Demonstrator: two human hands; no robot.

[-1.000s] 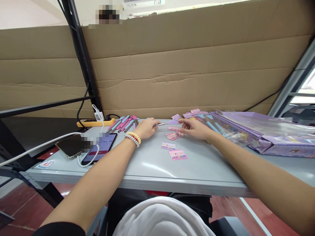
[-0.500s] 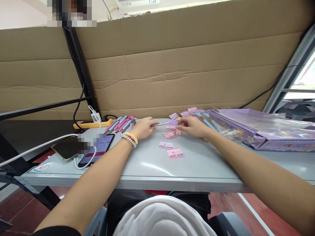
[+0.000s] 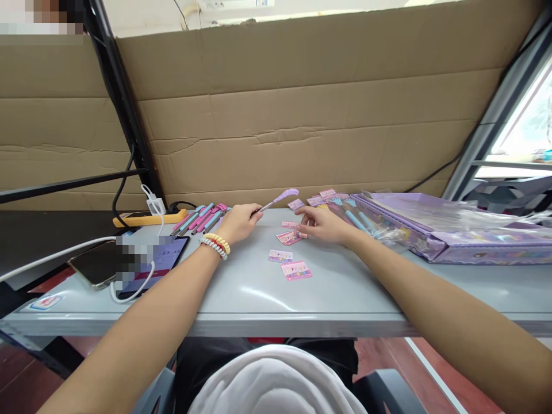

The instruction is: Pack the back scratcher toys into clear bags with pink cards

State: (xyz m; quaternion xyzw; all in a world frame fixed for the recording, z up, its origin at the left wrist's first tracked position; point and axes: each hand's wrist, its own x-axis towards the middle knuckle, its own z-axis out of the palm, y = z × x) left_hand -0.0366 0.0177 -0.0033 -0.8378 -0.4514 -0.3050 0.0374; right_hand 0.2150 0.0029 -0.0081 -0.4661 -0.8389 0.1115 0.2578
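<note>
My left hand (image 3: 241, 223) is closed on the thin metal end of a purple-topped pen (image 3: 285, 196), which points up and to the right. Over the small pink cards my right hand (image 3: 321, 223) hovers or rests with its fingers apart and nothing visible between them. Beneath its fingertips lie a red-and-pink card (image 3: 288, 238) and a narrow pink one (image 3: 289, 225). Nearer the table's front are a pale card (image 3: 280, 256) and a larger pink card (image 3: 296, 271). More cards (image 3: 327, 194) lie behind my right hand.
Pink and blue pens (image 3: 202, 218) lie left of my left hand. Beyond them are a yellow power strip (image 3: 175, 217), a phone (image 3: 97, 265), a tablet (image 3: 172, 247) and white cables. A purple box (image 3: 474, 250) and blue pens (image 3: 356, 221) lie right. Cardboard (image 3: 284, 115) stands behind.
The purple top of the pen has risen up and left, off the cards, in my left hand. My right hand's fingers have spread. The whole view has shifted slightly.
</note>
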